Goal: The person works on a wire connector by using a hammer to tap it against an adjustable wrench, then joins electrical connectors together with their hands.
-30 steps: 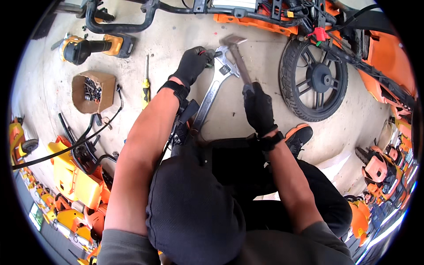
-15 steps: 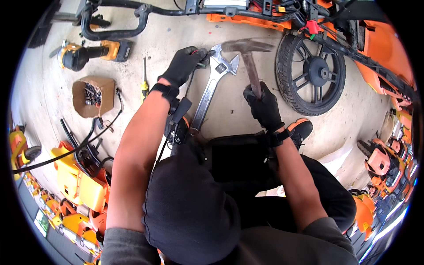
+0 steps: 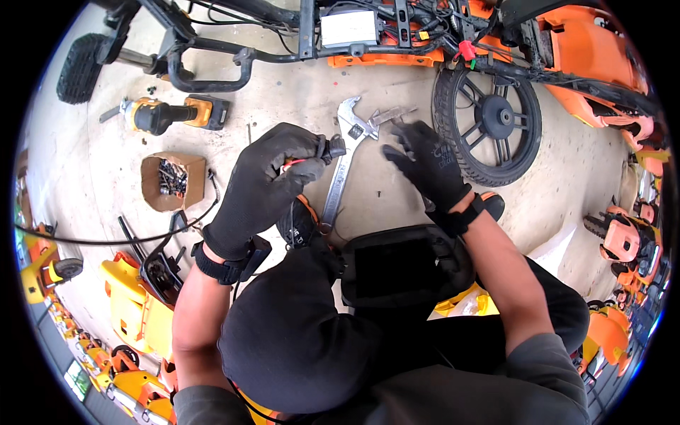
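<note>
- At 2 o'clock I have a black-tyred spoked wheel crowding my black-gloved right hand.
- Silver adjustable wrench at 12, brown metal hammer at 1, partly hidden.
- My black-gloved left hand, at 10, pinches a small dark cylindrical part; the right's fingers are loosely spread.

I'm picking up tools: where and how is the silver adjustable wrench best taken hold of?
Probably mid-handle on the adjustable wrench, coming from the right and gripping across the shaft: it is long, straight and exposed there, while the left hand crowds the other side.
</note>
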